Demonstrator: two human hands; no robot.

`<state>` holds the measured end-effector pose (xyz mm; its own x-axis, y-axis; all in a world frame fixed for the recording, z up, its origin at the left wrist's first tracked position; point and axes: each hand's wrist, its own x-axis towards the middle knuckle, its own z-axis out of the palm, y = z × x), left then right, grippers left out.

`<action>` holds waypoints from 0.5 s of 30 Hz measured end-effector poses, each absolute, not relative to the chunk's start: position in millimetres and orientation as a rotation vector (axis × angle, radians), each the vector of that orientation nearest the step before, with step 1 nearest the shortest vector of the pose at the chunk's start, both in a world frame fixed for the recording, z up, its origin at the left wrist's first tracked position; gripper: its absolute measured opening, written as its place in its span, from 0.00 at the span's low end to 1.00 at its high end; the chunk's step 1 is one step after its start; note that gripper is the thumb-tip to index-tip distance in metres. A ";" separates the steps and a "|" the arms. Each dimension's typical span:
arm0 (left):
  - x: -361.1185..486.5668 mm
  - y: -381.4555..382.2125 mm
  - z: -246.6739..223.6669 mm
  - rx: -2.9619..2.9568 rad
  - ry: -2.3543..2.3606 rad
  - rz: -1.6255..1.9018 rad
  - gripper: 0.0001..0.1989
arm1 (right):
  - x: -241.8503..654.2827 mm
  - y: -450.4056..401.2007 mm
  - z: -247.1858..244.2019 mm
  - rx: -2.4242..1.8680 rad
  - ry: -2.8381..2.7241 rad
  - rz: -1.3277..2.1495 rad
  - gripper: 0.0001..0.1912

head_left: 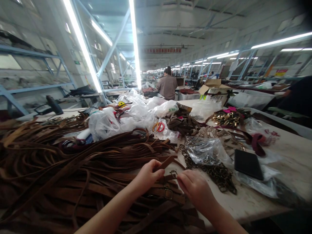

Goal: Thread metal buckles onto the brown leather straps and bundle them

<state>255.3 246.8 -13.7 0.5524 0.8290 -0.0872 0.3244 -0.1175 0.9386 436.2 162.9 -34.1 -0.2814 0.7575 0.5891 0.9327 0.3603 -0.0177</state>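
Observation:
A brown leather strap (168, 161) is pinched between the thumb and fingers of my left hand (148, 175), and part of it bends over toward the right. My right hand (196, 188) is closed, its fingertips at a small metal buckle (173, 173) just right of my left thumb. Its fingers partly hide what they grip. Below both hands, another buckle (168, 194) sits on a strap in the pile. Many brown leather straps (73, 162) spread across the left of the table, under my left forearm.
Right of my hands lie a heap of dark metal buckles (223, 177), a clear plastic bag (204, 149) and a black flat device (248, 164). Scissors (158, 125) rest among white plastic bags (136, 113). Behind are a cardboard box (215, 92) and a seated person (167, 85).

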 end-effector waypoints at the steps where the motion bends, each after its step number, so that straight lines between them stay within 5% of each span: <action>1: 254.5 246.6 -13.8 1.689 0.974 0.562 0.10 | 428.8 163.3 -33.1 -1.419 -2.133 -0.460 0.08; 8: 252.8 246.2 -17.0 1.677 0.994 0.475 0.10 | 410.3 163.6 -39.8 -1.349 -2.138 -0.278 0.07; 15: 247.6 244.0 -11.8 1.657 0.943 0.545 0.08 | 402.7 167.5 -44.7 -1.410 -1.096 1.150 0.16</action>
<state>247.6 244.0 -11.8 0.5773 0.8085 -0.1141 0.3046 -0.0835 0.9488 402.7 167.5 -44.7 0.1463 0.9832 -0.1093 0.0620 -0.1194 -0.9909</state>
